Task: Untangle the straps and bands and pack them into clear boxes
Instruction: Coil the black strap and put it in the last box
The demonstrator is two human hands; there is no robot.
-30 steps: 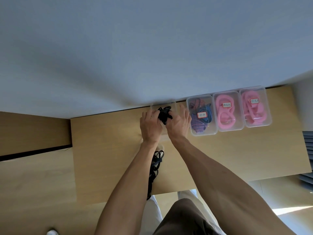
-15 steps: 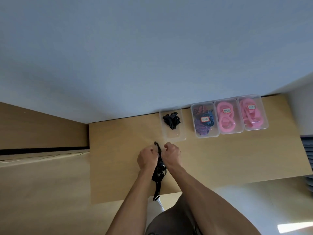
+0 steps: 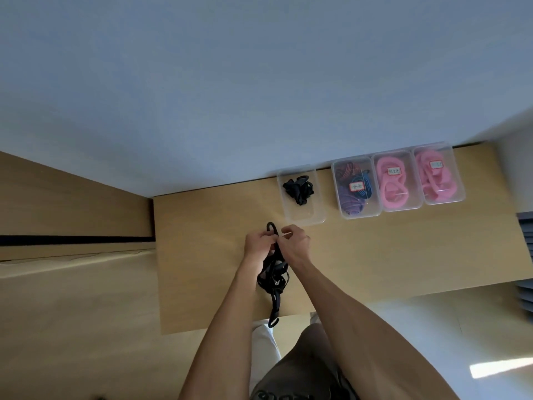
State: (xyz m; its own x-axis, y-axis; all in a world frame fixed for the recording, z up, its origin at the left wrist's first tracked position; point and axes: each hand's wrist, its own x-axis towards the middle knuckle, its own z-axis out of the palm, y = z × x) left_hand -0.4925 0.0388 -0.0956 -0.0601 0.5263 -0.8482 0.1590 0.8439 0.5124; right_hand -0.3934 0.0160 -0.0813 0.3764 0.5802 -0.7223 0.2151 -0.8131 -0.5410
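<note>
Left hand (image 3: 258,244) and right hand (image 3: 294,245) were held close together over the wooden table (image 3: 375,255), fingers of both curled and pinching the upper part of a tangled black strap (image 3: 274,277). One hooked end of the strap stuck up just above the left fingers; the rest hung in a knotted bunch between the two forearms, with the lower end trailing past the near table edge. Just beyond the hands, near but not touching, stood a clear box (image 3: 302,215), lid off, containing a small bundle of black bands (image 3: 298,189) at its far end. To its right, slightly apart, sat a labelled clear box of purple, blue and dark red cords (image 3: 356,190). Touching that one stood a labelled box of pink bands (image 3: 394,184), and next to it a second box of pink bands (image 3: 437,180), also labelled. All four boxes were lined up along the far table edge against the wall. Label text was too small to read.
</note>
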